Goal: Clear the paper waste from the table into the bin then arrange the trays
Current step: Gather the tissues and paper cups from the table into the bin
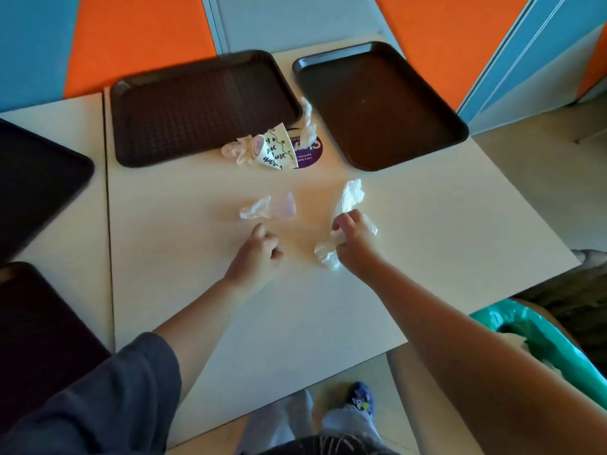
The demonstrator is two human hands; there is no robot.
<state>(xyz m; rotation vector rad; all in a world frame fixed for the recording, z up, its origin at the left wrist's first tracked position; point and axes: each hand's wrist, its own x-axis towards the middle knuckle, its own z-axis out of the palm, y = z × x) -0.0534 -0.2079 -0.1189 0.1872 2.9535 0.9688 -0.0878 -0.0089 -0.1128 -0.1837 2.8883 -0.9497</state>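
Paper waste lies scattered over the pale table (203, 290), and the person leaning over it has both arms stretched out. Nearest, low at the right, a bin lined with a teal bag (538, 336) stands just off the table's corner, with something pale inside. The right hand (356, 246) has its fingers curled tight around a crumpled white napkin (326, 252), which bulges out below and beside the fist. The left hand (259, 252), coming out of a dark blue sleeve (108, 395), hovers with its fingers loosely curled in and nothing in them, just short of a small wad of white and pinkish paper (267, 206). Another white crumple (351, 195) lies just beyond the right hand.

Further off, a heap of waste sits between two brown trays: a printed paper cone (274, 151) with crumpled tissue (235, 152) beside it and a twisted white strip (308, 124) over a round purple sticker (310, 154). The left tray (197, 106) is ribbed and the heap touches its near corner; the right tray (377, 103) is smooth. Two more dark trays (36, 178) lie at the far left edge on a neighbouring table.
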